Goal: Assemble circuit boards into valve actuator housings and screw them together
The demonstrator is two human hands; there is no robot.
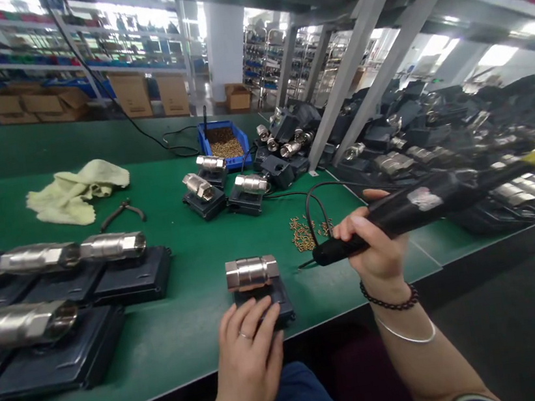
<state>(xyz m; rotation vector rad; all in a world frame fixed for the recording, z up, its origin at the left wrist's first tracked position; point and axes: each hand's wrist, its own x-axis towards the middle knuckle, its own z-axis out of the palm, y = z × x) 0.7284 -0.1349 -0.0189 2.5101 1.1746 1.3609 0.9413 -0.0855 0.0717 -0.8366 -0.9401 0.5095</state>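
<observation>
A silver metal valve (252, 272) sits on a black box (283, 300) at the bench's near edge. Over that box curl the fingers of my left hand (250, 347), gripping its near side; part of the box is hidden beneath them. My right hand (376, 242) is closed around a black electric screwdriver (397, 210), held tilted above the bench. Its thin bit (307, 264) points left, a little to the right of the valve and apart from it. Just beyond the bit lies a scatter of small brass-coloured screws (303, 234).
More valves on black boxes (132, 274) stand in rows at left. Three similar units (245, 202) sit farther back, near a blue bin (224, 147) of screws. Pliers (121, 212) and a pale yellow cloth (79, 191) lie back left. Piled units (387, 138) and slanted metal posts (351, 51) occupy the right.
</observation>
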